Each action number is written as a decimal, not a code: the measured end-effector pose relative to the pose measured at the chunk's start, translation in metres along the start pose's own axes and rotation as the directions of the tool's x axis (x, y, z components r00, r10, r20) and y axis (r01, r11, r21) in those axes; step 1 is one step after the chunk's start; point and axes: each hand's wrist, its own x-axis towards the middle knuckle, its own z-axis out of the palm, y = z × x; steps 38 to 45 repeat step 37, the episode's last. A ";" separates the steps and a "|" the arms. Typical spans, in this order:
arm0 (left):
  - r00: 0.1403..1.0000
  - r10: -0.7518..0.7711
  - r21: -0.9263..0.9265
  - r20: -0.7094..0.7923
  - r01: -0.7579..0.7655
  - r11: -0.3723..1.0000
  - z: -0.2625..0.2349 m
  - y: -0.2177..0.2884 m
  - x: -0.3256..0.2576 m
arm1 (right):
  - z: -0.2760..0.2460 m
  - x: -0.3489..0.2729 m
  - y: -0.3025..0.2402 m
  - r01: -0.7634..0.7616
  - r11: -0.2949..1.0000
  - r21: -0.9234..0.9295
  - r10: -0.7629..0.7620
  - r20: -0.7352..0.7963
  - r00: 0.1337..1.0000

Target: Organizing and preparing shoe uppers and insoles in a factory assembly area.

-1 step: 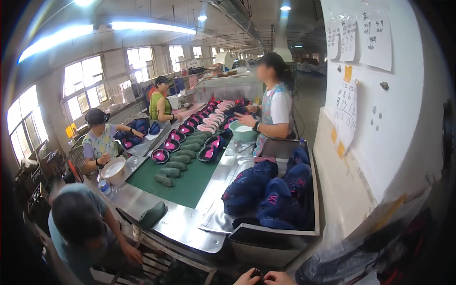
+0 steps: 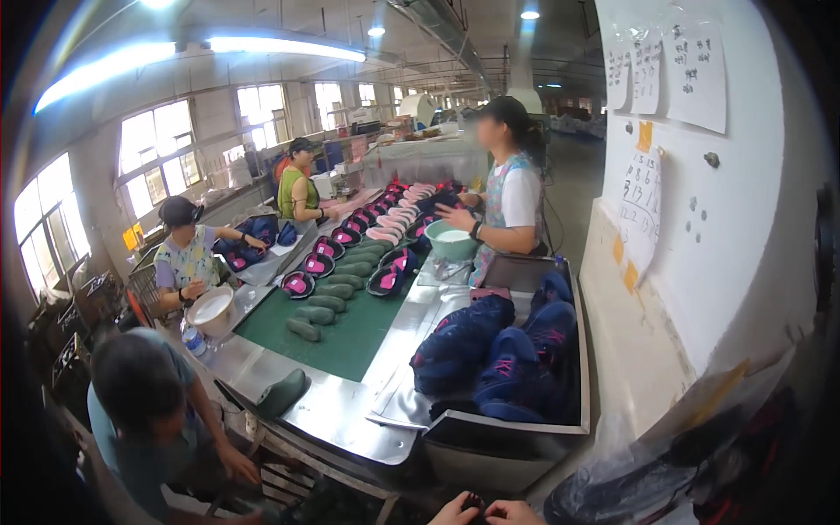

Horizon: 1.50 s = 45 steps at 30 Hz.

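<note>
At the lower edge, my left hand (image 2: 454, 511) and my right hand (image 2: 514, 513) are close together with curled fingers. Something small and dark (image 2: 474, 504) shows between them, too cut off to identify. Beyond them stands a metal bin (image 2: 507, 433) piled with dark blue shoe uppers (image 2: 507, 367) with pink lacing. A dark green shoe last (image 2: 282, 393) lies on the near metal tabletop (image 2: 350, 429), to the left and apart from my hands.
A green conveyor belt (image 2: 271, 324) carries green shoe lasts (image 2: 322, 303), pink insoles and blue uppers. Co-workers stand on both sides; one person (image 2: 144, 411) bends at lower left. Basins (image 2: 210, 311) sit at the belt's edges. A white wall (image 2: 674, 289) and clear plastic wrap (image 2: 604, 481) are on the right.
The bending person at lower left has shifted slightly, and more of an arm shows near the bottom edge. My hands look almost the same.
</note>
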 end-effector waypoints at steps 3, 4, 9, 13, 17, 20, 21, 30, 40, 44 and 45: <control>0.998 -0.034 -0.153 0.058 0.042 0.987 -0.004 -0.004 0.004 | 0.000 0.002 -0.001 -0.046 0.998 -0.032 0.048 0.056 0.997; 0.998 -0.031 -0.152 0.050 0.038 0.988 -0.004 -0.003 0.003 | 0.006 0.001 0.004 -0.053 0.996 -0.077 0.057 0.047 0.997; 0.997 -0.073 -0.301 0.005 0.071 0.951 -0.002 0.000 0.001 | 0.013 0.002 0.011 -0.163 0.982 0.099 0.135 0.245 0.960; 0.972 -0.224 -0.455 -0.070 0.168 0.874 -0.005 0.004 0.008 | 0.025 0.002 0.030 -0.276 0.919 0.282 0.157 0.380 0.911; 0.893 -0.449 -0.721 0.027 0.329 0.610 -0.007 0.019 0.013 | 0.026 0.009 0.013 -0.169 0.939 0.300 0.097 0.240 0.966; 0.875 -0.412 -0.786 0.256 0.436 0.437 -0.008 0.021 0.016 | 0.024 0.014 -0.012 -0.056 0.990 0.130 0.044 0.093 0.995; 0.857 -0.421 -0.736 0.297 0.487 0.471 -0.004 0.023 0.018 | 0.024 0.016 -0.014 -0.042 0.996 0.074 0.041 0.017 0.999; 0.760 -0.348 -0.472 0.549 0.625 0.621 -0.008 0.025 0.011 | 0.017 0.011 -0.005 -0.150 0.980 0.130 0.161 -0.079 0.984; 0.866 -0.059 0.275 0.497 -0.092 0.957 -0.009 -0.007 0.017 | 0.020 0.012 0.069 -0.154 0.943 0.296 0.155 0.020 0.988; 0.866 -0.059 0.275 0.497 -0.092 0.957 -0.009 -0.007 0.017 | 0.020 0.012 0.069 -0.154 0.943 0.296 0.155 0.020 0.988; 0.866 -0.059 0.275 0.497 -0.092 0.957 -0.009 -0.007 0.017 | 0.020 0.012 0.069 -0.154 0.943 0.296 0.155 0.020 0.988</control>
